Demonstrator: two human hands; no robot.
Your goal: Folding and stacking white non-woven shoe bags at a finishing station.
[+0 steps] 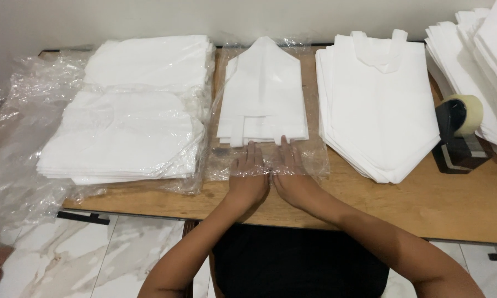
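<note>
My left hand (248,176) and my right hand (290,174) lie flat, side by side, palms down on the near end of a clear plastic sleeve (314,157) on the wooden table (436,204). Fingers are spread and point away from me. Inside the sleeve lies a small stack of folded white fabric bags (264,94), its handle straps just beyond my fingertips. Neither hand holds anything; both press on the plastic film.
A large stack of white bags wrapped in clear plastic (132,110) lies left. An unwrapped pile of white handled bags (378,99) lies right, with more white stacks (482,60) at the far right. A black tape dispenser (459,135) stands by them. Loose plastic (17,143) hangs off the left edge.
</note>
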